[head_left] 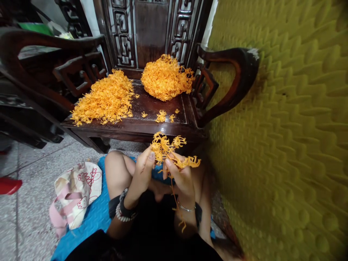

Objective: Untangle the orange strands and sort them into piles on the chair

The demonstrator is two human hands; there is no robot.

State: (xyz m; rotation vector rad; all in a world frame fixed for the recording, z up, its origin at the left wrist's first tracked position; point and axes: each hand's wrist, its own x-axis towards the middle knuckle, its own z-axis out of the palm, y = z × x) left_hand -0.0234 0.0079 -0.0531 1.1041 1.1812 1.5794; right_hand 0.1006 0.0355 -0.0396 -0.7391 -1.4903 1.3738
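Between my hands is a small bunch of orange plastic pieces (164, 144), several of them joined on thin stems, one stem dangling below. My left hand (143, 166) pinches the bunch on its left side, thumb on top. On the other side, my right hand (181, 177) has its fingers closed on the stems of the same bunch. Beyond them, a loose heap of orange pieces (107, 98) covers the left of the dark wooden chair seat (148, 103). A rounder orange pile (165, 78) lies at the back right of the seat. A few single pieces (161, 116) lie near the front edge.
Curved armrests (233, 87) flank the chair. A textured yellow-green surface (285, 127) rises on the right. A white cloth bag with pink straps (77, 188) lies on a blue mat (89, 224) at the left. A red object (9, 185) is at the far left.
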